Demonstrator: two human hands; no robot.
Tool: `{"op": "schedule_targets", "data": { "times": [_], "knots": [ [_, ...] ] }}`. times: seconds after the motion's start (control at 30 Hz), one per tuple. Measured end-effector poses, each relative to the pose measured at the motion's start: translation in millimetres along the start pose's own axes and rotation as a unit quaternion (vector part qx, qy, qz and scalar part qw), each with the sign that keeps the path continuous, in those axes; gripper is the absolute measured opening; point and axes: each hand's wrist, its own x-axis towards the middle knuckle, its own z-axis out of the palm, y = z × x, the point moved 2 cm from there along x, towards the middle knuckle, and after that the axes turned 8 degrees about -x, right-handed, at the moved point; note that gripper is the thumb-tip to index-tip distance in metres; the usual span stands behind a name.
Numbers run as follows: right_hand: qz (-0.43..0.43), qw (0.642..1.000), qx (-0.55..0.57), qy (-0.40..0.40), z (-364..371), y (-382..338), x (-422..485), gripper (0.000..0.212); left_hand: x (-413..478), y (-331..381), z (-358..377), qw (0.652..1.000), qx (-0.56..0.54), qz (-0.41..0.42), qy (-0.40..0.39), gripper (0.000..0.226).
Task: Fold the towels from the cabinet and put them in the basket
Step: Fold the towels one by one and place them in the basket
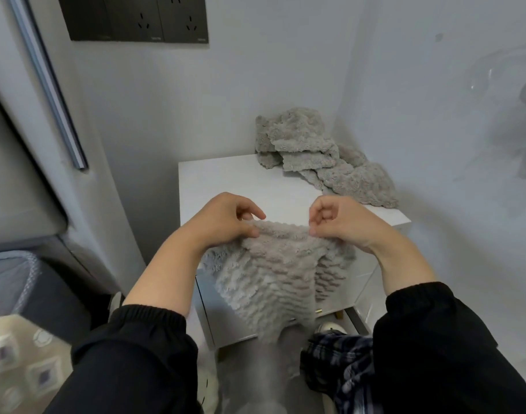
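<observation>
A fluffy grey towel (273, 273) hangs in front of the white cabinet (225, 180), held up by its top edge. My left hand (222, 221) pinches that edge on the left between thumb and fingers. My right hand (342, 221) pinches it on the right, a short way from the left hand. The towel's lower part drapes down over the cabinet's front and blurs near my legs. A heap of more grey towels (321, 156) lies crumpled on the cabinet top at the back right corner. No basket shows clearly.
White walls close in behind and to the right of the cabinet. A black socket panel (136, 17) sits high on the wall. A grey bin with a liner (13, 282) stands at the left. An open white drawer (357, 315) shows below the towel.
</observation>
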Motion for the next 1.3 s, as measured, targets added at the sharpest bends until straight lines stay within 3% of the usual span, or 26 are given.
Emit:
{"op": "schedule_targets", "data": {
  "times": [0.17, 0.3, 0.4, 0.47, 0.5, 0.63, 0.7, 0.8, 0.87, 0.97, 1.07, 1.2, 1.3],
  "knots": [
    [0.055, 0.978, -0.189, -0.074, 11, 1, 3, 0.017, 5, -14, -2, 0.994, 0.094, -0.044, 0.034, 0.008],
    [0.096, 0.964, -0.217, -0.117, 16, -2, 1, 0.038, 9, -18, 3, 0.988, 0.132, -0.024, 0.082, 0.018],
    [0.088, 0.987, -0.099, -0.092, 20, -7, 3, 0.035, 11, -23, -1, 0.983, 0.112, -0.025, 0.14, 0.017],
    [0.096, 0.992, -0.047, -0.063, 18, -4, 6, 0.055, 10, -25, -9, 0.982, 0.08, -0.021, 0.169, 0.019],
    [0.089, 0.993, -0.05, -0.051, 16, -3, 7, 0.054, 10, -26, -12, 0.983, 0.068, -0.019, 0.17, 0.019],
    [0.092, 0.977, -0.193, -0.004, 8, 4, 12, 0.016, 6, -31, -23, 0.995, 0.041, -0.034, 0.087, 0.01],
    [0.1, 0.964, -0.245, 0.038, 6, 10, 16, 0.022, 5, -36, -23, 0.994, 0.08, -0.044, 0.061, 0.019],
    [0.123, 0.951, -0.264, 0.1, 2, 11, 17, 0.028, 8, -43, -26, 0.985, 0.123, -0.076, 0.09, 0.021],
    [0.141, 0.95, -0.248, 0.129, -4, 11, 15, 0.044, 8, -48, -29, 0.972, 0.161, -0.114, 0.126, 0.005],
    [0.129, 0.959, -0.202, 0.152, -10, 10, 12, 0.055, 7, -54, -34, 0.952, 0.207, -0.14, 0.176, 0.007],
    [0.138, 0.967, -0.122, 0.174, -13, 15, 11, 0.049, 7, -61, -37, 0.947, 0.206, -0.165, 0.181, 0.024],
    [0.151, 0.956, -0.046, 0.248, -15, 17, 8, 0.035, 9, -72, -41, 0.938, 0.2, -0.209, 0.193, 0.009],
    [0.186, 0.948, 0.021, 0.259, -13, 19, 8, 0.03, 7, -72, -43, 0.926, 0.197, -0.225, 0.232, 0.014]
  ]
}}
